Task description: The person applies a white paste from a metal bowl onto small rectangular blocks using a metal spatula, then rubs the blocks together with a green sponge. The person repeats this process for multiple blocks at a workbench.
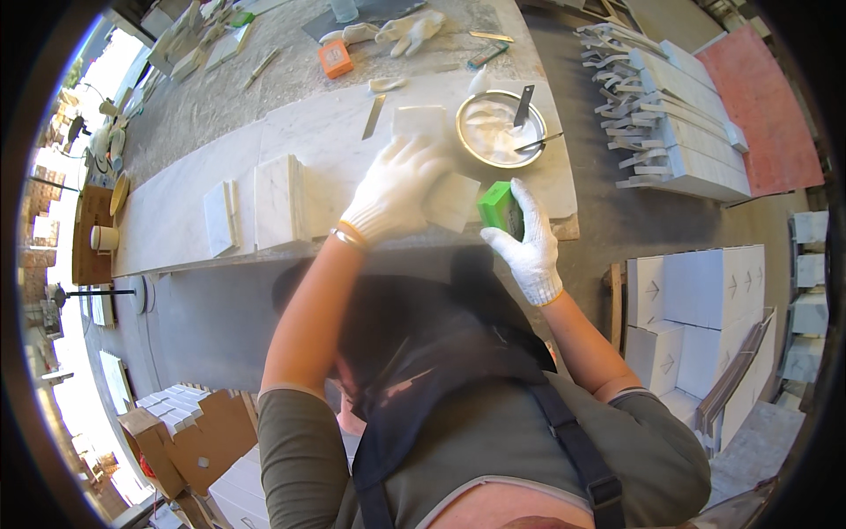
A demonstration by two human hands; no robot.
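Note:
My left hand (395,188), in a white glove, presses flat on a pale square marble tile (451,201) lying on the long white marble slab (326,132). A second tile (419,120) shows just beyond its fingers. My right hand (527,242), also gloved, grips a green block (497,208) at the slab's near edge, right beside the tile. Behind it stands a round metal bowl (499,129) of white paste with a scraper and a stick in it.
More marble tiles (278,201) lie to the left on the slab. A putty knife (374,115), an orange box (335,58) and spare white gloves (407,32) sit farther back. Stacked marble strips (670,115) lie at the right; white boxes (696,300) stand on the floor.

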